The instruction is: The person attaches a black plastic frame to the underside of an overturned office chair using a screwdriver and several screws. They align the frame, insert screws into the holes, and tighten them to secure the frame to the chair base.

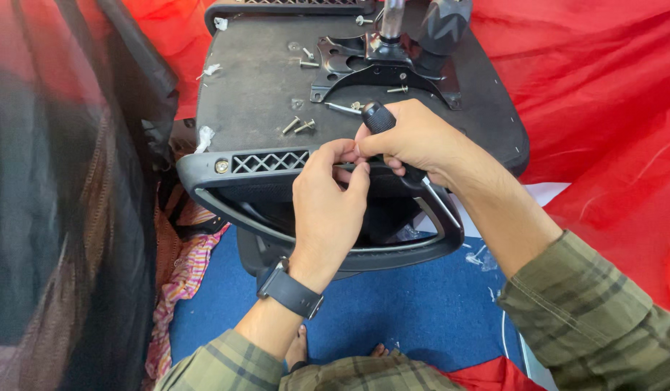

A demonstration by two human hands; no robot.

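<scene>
Plaid sleeves frame the upturned chair seat (277,94). At its near edge, the right hand (415,137) grips a stiff, black-handled screwdriver (379,116); the left hand (328,195) pinches something small, likely slippery, beside it.

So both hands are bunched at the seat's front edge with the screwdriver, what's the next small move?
Probably seat the screwdriver tip before turning: the right hand grips its handle, while the left hand pinches something hidden at the armrest bracket.
</scene>
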